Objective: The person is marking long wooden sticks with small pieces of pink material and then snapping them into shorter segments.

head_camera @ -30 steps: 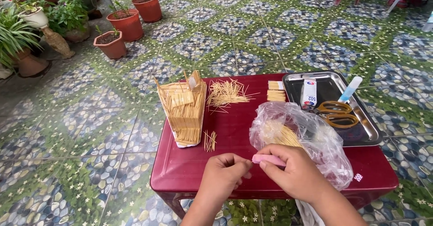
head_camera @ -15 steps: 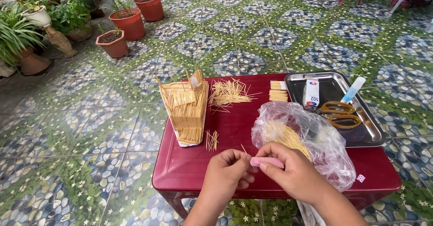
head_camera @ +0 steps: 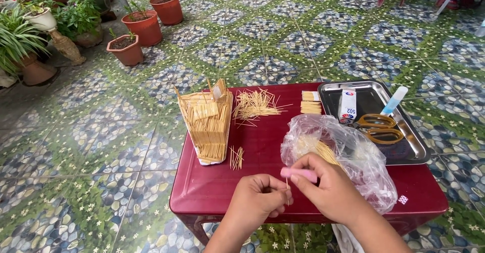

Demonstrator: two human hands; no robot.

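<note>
My left hand [head_camera: 260, 198] pinches a thin wooden stick [head_camera: 287, 186] upright over the front edge of the dark red table [head_camera: 212, 187]. My right hand [head_camera: 328, 187] holds a small pink tool [head_camera: 299, 173] against that stick. Just behind my right hand lies a clear plastic bag [head_camera: 348, 152] with more sticks inside. A small model house [head_camera: 207, 124] built of sticks stands at the table's left. A loose pile of sticks [head_camera: 255, 104] lies behind it, and a few short sticks [head_camera: 236, 157] lie beside the model.
A metal tray [head_camera: 414, 152] at the right holds orange-handled scissors [head_camera: 376, 128], a glue packet [head_camera: 347, 105] and a blue-capped tube [head_camera: 394, 100]. A neat stack of cut sticks [head_camera: 310, 102] lies left of the tray. Potted plants [head_camera: 139, 28] stand on the patterned tile floor at the far left.
Both hands have stayed together at the table's front edge. The stick between the fingers now stands upright against the pink tool.
</note>
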